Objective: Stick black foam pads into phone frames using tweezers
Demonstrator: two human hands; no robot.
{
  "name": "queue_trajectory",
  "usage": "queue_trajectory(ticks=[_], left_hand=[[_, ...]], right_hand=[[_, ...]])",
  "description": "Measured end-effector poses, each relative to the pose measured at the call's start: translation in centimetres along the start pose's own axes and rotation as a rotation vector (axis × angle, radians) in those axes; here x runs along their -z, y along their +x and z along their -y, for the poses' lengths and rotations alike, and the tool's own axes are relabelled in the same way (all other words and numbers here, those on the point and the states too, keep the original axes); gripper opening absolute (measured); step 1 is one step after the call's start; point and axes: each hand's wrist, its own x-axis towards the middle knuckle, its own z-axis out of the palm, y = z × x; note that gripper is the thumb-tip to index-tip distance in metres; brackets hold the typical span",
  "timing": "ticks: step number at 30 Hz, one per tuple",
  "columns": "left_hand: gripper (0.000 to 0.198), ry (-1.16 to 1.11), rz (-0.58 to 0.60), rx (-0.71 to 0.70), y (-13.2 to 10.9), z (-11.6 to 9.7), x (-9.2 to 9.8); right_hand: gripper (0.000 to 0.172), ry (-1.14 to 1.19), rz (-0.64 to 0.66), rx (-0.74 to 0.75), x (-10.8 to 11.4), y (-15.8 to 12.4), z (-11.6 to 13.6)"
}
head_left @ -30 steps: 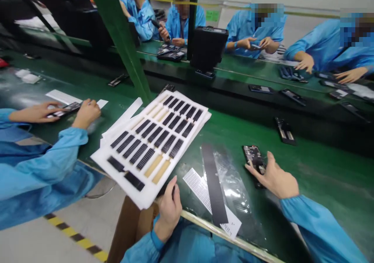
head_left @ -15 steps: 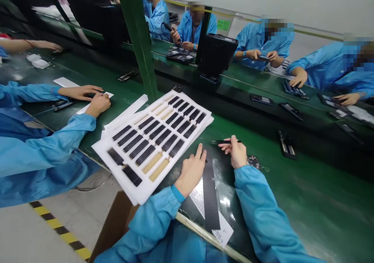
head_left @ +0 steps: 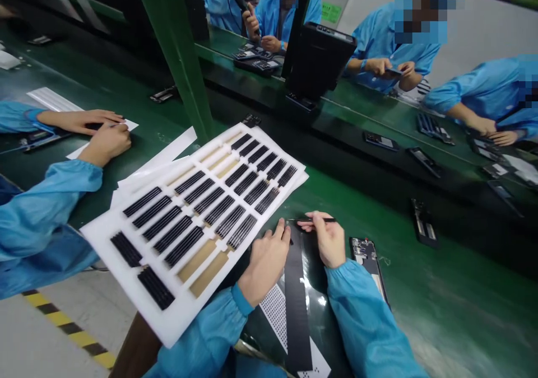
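Pinching a thin black tool, the right hand's fingers are by the far end of a long black strip on the counter. The left hand is near; I can't tell if its fingers grip anything.

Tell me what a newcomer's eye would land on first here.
Probably the large white tray slanting across the middle left, with rows of slim dark pieces in its slots. Just right of it, the right grip holds a thin dark tool, its tip close to the left grip at the far end of a long black strip. A thick green post rises beyond the tray.
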Motion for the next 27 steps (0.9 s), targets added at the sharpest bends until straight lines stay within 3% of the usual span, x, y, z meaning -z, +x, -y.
queue_trajectory(ticks=[3,7,9,14,27], left_hand=[[0.036,-0.256,-0.044,0.085,-1.6,-0.6,1.6],[0.033,-1.326,0.143,0.163,-4.6,-2.0,3.7],[0.030,-1.657,0.225,0.166,-5.8,-2.6,4.2],[0.026,-1.795,0.295,0.159,-7.0,-3.2,4.4],[0.024,-1.805,0.273,0.083,-8.5,-4.3,4.6]], right_hand=[[0.031,0.171,-0.111,0.057,1.3,-3.7,3.4],[0.024,0.143,-0.136,0.031,2.0,-8.7,5.9],[0.027,0.136,-0.131,-0.016,1.6,-10.1,5.8],[0.026,0.255,-0.098,-0.064,1.1,-11.3,5.2],[0.024,0.279,-0.184,0.028,0.8,-13.5,6.5]])
